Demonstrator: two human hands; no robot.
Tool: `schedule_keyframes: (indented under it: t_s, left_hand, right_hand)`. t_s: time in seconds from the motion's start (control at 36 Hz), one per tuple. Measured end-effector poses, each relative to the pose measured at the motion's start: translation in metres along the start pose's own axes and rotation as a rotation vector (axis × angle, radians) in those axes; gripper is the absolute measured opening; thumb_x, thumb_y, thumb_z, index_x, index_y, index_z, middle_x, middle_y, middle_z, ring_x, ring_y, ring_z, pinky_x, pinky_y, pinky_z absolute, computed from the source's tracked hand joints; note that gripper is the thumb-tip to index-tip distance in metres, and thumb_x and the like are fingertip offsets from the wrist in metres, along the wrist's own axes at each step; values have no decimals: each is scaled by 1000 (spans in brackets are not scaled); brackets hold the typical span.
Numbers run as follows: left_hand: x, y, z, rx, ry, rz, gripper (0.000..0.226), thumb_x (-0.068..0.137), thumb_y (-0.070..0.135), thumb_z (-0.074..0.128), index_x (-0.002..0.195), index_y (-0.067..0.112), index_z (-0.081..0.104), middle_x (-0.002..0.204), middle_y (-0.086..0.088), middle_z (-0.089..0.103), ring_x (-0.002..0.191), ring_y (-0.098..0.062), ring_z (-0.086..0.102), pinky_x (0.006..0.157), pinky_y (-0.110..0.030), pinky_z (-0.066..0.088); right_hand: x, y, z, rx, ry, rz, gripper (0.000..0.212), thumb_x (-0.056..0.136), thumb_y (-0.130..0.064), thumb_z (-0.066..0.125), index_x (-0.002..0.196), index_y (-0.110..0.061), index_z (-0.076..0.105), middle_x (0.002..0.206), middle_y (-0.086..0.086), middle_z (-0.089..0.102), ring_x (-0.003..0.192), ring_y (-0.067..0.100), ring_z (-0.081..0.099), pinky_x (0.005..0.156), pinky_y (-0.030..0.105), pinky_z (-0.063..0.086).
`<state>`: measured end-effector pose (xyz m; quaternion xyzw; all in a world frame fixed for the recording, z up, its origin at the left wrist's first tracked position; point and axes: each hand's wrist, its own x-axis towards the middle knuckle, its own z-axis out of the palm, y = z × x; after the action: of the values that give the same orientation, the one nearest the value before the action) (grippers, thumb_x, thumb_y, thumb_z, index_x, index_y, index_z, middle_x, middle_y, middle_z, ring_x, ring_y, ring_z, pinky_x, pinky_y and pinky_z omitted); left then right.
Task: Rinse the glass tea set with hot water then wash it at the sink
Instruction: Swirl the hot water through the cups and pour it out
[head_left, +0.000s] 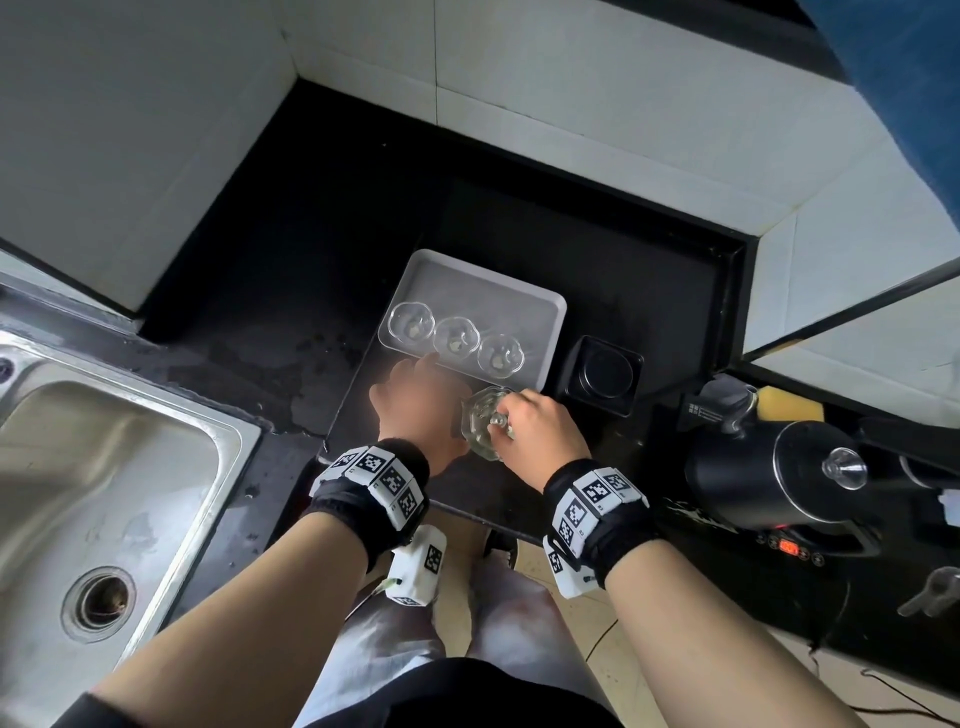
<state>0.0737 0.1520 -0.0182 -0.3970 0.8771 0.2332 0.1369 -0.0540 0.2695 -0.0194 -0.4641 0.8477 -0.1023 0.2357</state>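
Three small clear glass cups (455, 336) stand in a row along the near edge of a grey tray (498, 291) on the black counter. Just in front of the tray sits a clear glass teapot (480, 434) with a lid and knob (497, 420). My right hand (540, 431) rests on top of the teapot, fingers closed around the lid knob. My left hand (418, 410) is at the teapot's left side, its fingers reaching toward the tray's edge; whether it grips the pot is hidden.
A steel sink (104, 499) with a drain lies to the left. A black square dish (602, 374) sits right of the tray. A black electric kettle (779, 478) on its base and a yellow sponge (789, 410) are at the right.
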Motion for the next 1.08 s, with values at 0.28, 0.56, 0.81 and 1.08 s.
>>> schedule_keyframes:
  t_s: [0.28,0.56,0.81,1.08]
  left_hand:
    - [9,3,-2,2,23,3,71,70,40,85,134,46,55,164,0,17,149,-34,11,115,-58,21]
    - [6,2,0,-64,75,-36,96,70,19,85,147,35,29,158,1,24,146,-36,21,112,-56,26]
    - [5,-4,4,-65,86,-81,95,70,13,82,148,29,30,148,-4,30,133,-34,34,106,-51,36]
    - [6,-14,0,-149,84,-72,83,75,0,74,145,22,36,139,-10,40,125,-36,38,101,-46,45]
  right_hand:
    - [-1,9,-5,96,63,-46,52,78,-16,69,128,-21,56,119,2,55,111,25,56,90,35,54]
    - [-9,22,17,141,96,-29,112,63,-47,83,156,-20,26,148,3,42,137,25,39,118,39,38]
    - [-10,33,22,143,111,-89,85,56,-48,92,127,-29,48,128,-7,51,117,19,52,103,40,48]
    - [-14,27,20,387,120,-11,89,62,-35,89,139,-34,45,131,-14,54,120,6,55,104,23,48]
